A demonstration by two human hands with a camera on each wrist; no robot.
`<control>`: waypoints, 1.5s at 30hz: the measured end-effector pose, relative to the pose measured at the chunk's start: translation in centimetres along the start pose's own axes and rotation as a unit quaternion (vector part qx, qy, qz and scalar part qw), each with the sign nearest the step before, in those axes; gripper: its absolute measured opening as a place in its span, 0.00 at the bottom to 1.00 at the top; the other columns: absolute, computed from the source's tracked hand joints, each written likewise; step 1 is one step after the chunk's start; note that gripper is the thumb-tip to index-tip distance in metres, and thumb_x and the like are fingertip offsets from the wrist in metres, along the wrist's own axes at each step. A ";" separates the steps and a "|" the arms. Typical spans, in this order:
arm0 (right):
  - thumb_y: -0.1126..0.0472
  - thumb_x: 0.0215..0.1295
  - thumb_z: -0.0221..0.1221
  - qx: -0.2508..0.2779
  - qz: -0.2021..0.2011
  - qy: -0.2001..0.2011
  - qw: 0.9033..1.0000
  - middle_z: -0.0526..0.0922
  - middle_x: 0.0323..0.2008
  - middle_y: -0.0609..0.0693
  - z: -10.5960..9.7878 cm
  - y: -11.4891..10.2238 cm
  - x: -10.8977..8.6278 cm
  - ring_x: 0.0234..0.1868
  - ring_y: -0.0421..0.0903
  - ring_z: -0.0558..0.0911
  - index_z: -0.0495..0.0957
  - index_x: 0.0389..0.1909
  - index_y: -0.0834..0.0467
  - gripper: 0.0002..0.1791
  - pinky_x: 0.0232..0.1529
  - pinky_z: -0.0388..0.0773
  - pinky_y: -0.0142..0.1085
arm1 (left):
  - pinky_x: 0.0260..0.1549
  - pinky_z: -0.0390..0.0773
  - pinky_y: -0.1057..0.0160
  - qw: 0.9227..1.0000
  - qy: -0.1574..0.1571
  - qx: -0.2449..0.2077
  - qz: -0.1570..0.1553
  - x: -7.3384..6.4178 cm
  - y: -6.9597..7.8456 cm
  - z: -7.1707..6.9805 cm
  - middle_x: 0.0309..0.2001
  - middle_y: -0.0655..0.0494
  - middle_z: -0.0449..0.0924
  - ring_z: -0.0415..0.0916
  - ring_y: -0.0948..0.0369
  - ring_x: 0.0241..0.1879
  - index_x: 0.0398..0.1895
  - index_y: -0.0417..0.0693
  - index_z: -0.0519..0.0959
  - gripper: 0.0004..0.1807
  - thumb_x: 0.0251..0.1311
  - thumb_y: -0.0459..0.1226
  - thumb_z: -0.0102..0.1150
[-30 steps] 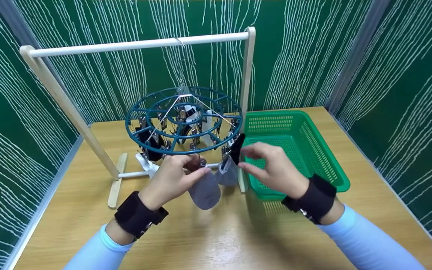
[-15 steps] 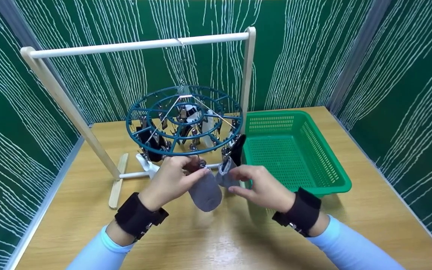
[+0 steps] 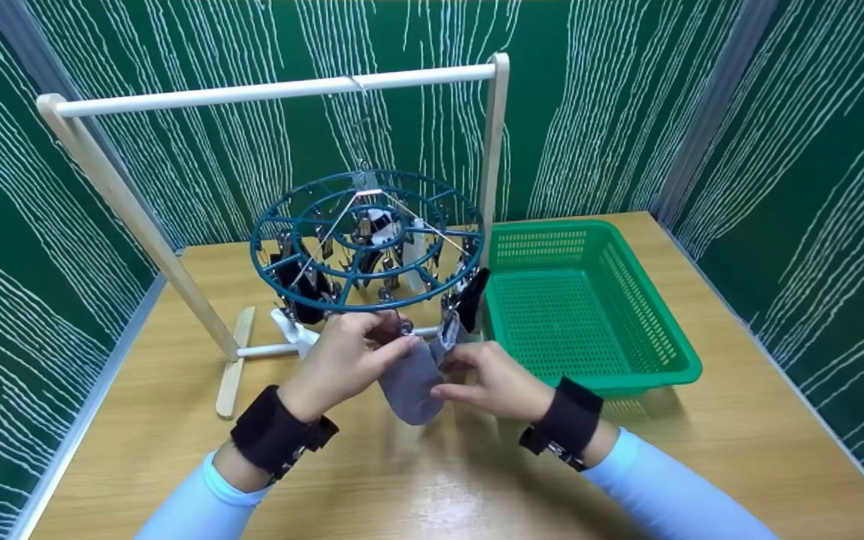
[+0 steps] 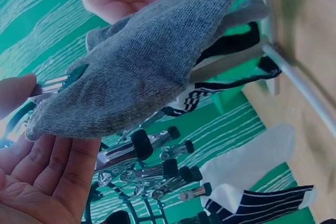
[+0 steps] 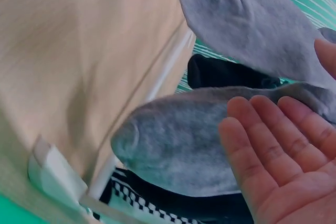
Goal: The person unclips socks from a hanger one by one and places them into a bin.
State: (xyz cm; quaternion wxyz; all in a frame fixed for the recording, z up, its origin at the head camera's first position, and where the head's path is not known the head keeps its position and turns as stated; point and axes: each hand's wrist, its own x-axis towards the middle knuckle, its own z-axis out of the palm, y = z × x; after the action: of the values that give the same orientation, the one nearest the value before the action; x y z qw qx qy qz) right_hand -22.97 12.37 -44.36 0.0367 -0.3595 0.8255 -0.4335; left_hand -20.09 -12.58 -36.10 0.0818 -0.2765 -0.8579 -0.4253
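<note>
Left hand pinches the clip at the near rim of the round hanger, likely to free the grey sock hanging there. Right hand, fingers curled, grips the sock's right edge to steady it. Sock's long axis roughly vertical, cuff up, toe down, just left of the green basket.

Your left hand, centre frame in the head view, pinches with thumb and forefinger; your right hand, just right of it, curls its fingers inward. Both wrists wear black bands, forearms in pale blue sleeves.
</note>
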 end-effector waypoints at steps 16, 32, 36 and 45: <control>0.65 0.69 0.72 0.071 0.023 0.034 0.997 0.93 0.41 0.66 3.0 0.9 0.4 0.41 0.57 0.94 0.89 0.38 0.71 0.09 0.44 0.92 0.40 | 0.47 0.92 0.53 1.000 0.003 -0.001 -0.026 0.0 -0.2 0.3 0.47 0.45 0.93 0.91 0.52 0.45 0.53 0.37 0.88 0.13 0.74 0.38 0.69; 0.72 0.67 0.69 0.075 0.002 0.089 0.993 0.92 0.39 0.65 3.9 1.1 0.3 0.42 0.54 0.92 0.83 0.20 0.69 0.14 0.44 0.89 0.35 | 0.37 0.87 0.63 0.998 0.062 0.017 -0.006 -0.2 -0.4 0.9 0.37 0.50 0.91 0.84 0.60 0.35 0.45 0.39 0.88 0.09 0.70 0.36 0.72; 0.73 0.66 0.69 0.079 -0.002 0.087 0.993 0.92 0.45 0.68 3.9 1.0 0.3 0.48 0.64 0.93 0.85 0.23 0.69 0.11 0.50 0.92 0.45 | 0.38 0.90 0.57 0.996 0.078 0.025 0.016 -0.3 -0.6 1.0 0.37 0.48 0.91 0.86 0.59 0.35 0.44 0.37 0.88 0.08 0.69 0.34 0.73; 0.72 0.66 0.70 0.057 -0.011 0.085 0.995 0.92 0.36 0.63 4.1 1.3 0.2 0.39 0.52 0.91 0.84 0.20 0.67 0.13 0.43 0.91 0.36 | 0.38 0.88 0.57 0.998 0.058 0.012 0.010 -0.3 -0.9 0.8 0.36 0.49 0.89 0.82 0.59 0.34 0.41 0.39 0.87 0.06 0.72 0.34 0.69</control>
State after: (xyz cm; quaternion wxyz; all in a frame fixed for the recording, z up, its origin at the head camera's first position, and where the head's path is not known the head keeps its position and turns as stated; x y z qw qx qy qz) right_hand -22.31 9.88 -47.83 -0.0184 -0.3280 0.7956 -0.5089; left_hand -20.28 -12.54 -37.29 0.1391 -0.2593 -0.8539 -0.4293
